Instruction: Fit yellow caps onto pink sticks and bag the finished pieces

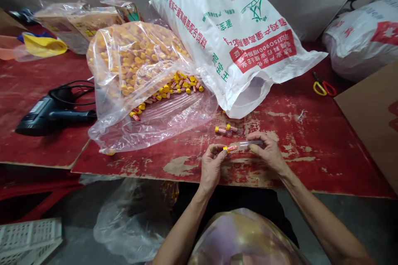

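My left hand (213,161) pinches a small red vial with a yellow cap (229,148) at its cap end. My right hand (269,151) holds a clear plastic sleeve (248,145), and the vial's other end meets the sleeve's mouth. Both hands hover over the worn red table (311,149) near its front edge. Two more yellow-capped vials (226,129) lie on the table just beyond my hands. A clear plastic bag (139,74) full of the same vials lies open to the left, with several spilling out at its mouth.
A large white printed sack (230,37) lies behind the vials. Scissors (323,87) lie at the right, beside a cardboard sheet (373,116). A black heat gun (46,109) with cord rests at the left. A white crate (27,240) and clear plastic sit on the floor.
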Motion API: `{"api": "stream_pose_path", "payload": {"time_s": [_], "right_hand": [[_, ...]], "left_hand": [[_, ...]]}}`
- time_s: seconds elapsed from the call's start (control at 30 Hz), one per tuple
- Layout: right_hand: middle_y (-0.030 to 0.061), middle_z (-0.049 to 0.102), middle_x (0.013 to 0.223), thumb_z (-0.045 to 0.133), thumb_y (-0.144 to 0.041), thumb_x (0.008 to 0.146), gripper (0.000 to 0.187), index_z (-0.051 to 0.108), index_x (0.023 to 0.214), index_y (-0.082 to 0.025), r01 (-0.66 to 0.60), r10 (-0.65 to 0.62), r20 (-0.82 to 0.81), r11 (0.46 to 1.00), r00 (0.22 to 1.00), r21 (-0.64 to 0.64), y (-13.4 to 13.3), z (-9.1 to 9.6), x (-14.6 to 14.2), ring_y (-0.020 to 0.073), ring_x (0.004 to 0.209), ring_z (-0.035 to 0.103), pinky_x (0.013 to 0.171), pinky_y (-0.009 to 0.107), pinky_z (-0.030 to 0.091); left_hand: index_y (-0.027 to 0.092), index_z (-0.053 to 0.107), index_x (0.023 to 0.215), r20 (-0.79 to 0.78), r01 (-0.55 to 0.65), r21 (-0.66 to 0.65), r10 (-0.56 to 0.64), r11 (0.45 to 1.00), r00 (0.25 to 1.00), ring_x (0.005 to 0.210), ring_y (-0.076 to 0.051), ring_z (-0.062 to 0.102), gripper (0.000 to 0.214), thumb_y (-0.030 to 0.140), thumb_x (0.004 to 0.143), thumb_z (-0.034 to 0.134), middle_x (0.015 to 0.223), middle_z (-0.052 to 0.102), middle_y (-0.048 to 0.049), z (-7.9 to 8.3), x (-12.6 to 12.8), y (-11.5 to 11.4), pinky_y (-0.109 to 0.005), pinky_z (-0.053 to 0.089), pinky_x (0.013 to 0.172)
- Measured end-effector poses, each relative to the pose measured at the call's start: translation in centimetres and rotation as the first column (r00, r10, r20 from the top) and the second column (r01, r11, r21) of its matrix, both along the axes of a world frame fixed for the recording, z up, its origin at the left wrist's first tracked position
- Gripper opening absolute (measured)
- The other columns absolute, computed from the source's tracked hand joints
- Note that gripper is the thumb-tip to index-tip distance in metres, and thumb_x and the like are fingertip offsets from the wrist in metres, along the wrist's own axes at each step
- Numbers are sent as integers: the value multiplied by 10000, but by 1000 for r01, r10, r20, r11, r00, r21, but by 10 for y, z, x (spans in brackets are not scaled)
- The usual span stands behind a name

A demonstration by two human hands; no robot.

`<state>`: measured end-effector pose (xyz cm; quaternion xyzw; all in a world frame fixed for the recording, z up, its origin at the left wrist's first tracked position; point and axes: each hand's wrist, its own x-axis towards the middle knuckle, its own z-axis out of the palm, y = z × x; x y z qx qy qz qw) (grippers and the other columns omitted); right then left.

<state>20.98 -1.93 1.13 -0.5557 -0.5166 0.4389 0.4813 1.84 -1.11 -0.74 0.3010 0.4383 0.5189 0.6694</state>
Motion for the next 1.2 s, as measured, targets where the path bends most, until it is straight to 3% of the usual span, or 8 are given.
{"api": "stream_pose_path", "payload": {"time_s": [0.27,0.53,0.7,0.83,0.97,1.07,1.13,1.2], "right_hand": [[49,657,993,580,-352,861,242,607,1052,-205,-288,285,220,957,933,-19,-6,15,-23,171,862,630,754,293,513],[102,677,972,415,-275,943,241,598,1065,-178,-368,169,704,919,690,139,-20,-2,-30,199,864,639,759,317,502],[75,654,745,381,-311,926,261,592,847,-182,-407,313,826,906,469,-112,-5,-2,-11,177,625,597,573,274,421],[31,520,525,375,-279,877,253,480,660,-200,-428,356,897,876,264,-222,14,-16,4,141,431,453,463,271,254],[13,485,522,332,-315,922,305,451,660,-211,-495,275,926,861,258,-118,11,-27,10,132,432,421,476,281,242],[21,538,577,333,-324,950,314,521,727,-208,-523,159,935,852,316,32,6,-28,9,139,476,459,513,283,296],[52,625,714,350,-303,958,269,589,889,-200,-529,99,932,841,349,109,8,-30,-1,164,600,542,580,292,348],[81,673,925,377,-261,957,254,587,1085,-200,-547,58,926,820,372,168,12,-33,-18,197,796,586,697,321,378]], "left_hand": [[168,690,867,-11,-7,20,7,1000,1000,826,-143,618,201,291,710,721,877,678,-32,5,7,-13,-254,472,796],[167,693,938,3,10,0,-10,1000,1000,900,-176,631,222,188,739,597,953,704,-53,-4,26,-27,-289,474,863],[175,705,932,-229,289,67,-267,955,936,691,-164,633,277,151,774,479,804,699,-51,-10,26,-20,-293,516,706],[182,690,1024,-612,223,274,-9,935,791,824,-198,642,330,113,785,472,900,695,-76,6,-1,-4,-321,497,794],[181,674,996,-688,57,448,304,892,659,841,-188,640,277,107,820,473,903,688,-72,25,-46,39,-293,482,789],[158,659,936,-811,-26,482,458,876,365,832,-201,625,216,128,847,465,887,663,-94,27,-94,91,-298,473,771],[145,643,900,-891,-48,439,442,897,102,874,-216,612,198,108,841,458,924,643,-116,25,-131,124,-303,464,794],[128,619,866,-920,-72,390,386,918,-60,947,-235,595,180,70,816,455,992,623,-145,25,-167,150,-313,450,838]]}}
